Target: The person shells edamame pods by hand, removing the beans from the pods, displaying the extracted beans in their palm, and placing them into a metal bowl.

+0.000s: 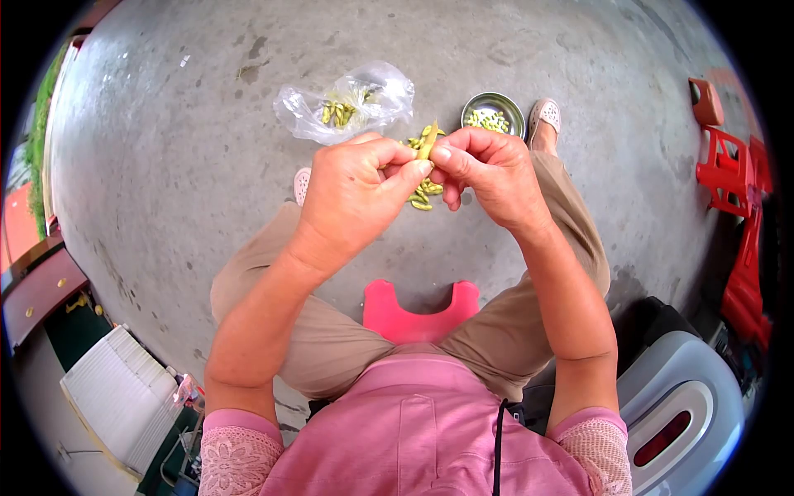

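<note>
Between my two hands, held up in front of my lap, is a yellow-green bean pod (428,142), pinched from both sides. My left hand (356,194) grips it with thumb and forefinger; my right hand (492,174) pinches its other side, fingers closed. Below them on the floor lies a loose pile of green pods (425,195), partly hidden by my hands. Beyond my left hand is a clear plastic bag (385,87) with more pods (337,113) in it. A metal bowl (519,116) beyond my right hand contains shelled green beans (486,121).
I sit on a pink plastic stool (418,324) on a concrete floor (207,149). Red plastic stools (728,172) stand at the right. A grey-blue plastic seat (695,388) is close at lower right, and a white ribbed panel (120,397) at lower left.
</note>
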The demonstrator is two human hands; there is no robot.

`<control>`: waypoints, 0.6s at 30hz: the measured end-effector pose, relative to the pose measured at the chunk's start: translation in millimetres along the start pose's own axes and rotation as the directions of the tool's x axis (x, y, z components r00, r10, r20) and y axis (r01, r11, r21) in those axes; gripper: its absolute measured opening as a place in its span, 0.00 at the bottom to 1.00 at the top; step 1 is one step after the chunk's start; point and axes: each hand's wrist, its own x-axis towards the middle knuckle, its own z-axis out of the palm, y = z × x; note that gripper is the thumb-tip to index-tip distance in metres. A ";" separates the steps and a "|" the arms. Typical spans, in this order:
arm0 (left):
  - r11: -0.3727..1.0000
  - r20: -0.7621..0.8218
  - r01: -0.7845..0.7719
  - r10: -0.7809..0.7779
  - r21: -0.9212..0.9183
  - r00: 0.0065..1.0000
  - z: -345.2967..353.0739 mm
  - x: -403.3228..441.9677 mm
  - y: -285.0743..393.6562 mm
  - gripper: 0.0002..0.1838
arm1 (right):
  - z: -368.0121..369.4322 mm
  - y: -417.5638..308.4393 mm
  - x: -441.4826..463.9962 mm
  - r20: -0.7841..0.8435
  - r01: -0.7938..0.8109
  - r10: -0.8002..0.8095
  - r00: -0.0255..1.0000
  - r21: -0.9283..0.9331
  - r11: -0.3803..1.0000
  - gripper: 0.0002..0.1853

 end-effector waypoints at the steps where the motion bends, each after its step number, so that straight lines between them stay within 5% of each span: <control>1: 1.000 0.001 0.001 -0.001 0.000 1.000 0.5 0.0 -0.2 0.06 | -0.5 0.3 0.3 -0.001 0.000 0.000 1.000 -0.019 1.000 0.09; 16: 0.973 0.000 -0.116 0.119 0.200 0.993 4.1 -2.7 -7.4 0.05 | 6.5 4.8 -0.2 -0.077 0.005 -0.017 0.997 -0.152 0.988 0.06; 18: 0.998 0.003 0.009 -0.008 -0.070 1.000 5.5 -2.4 -7.4 0.07 | 3.9 4.3 -0.5 -0.061 -0.023 0.018 0.998 -0.071 0.997 0.06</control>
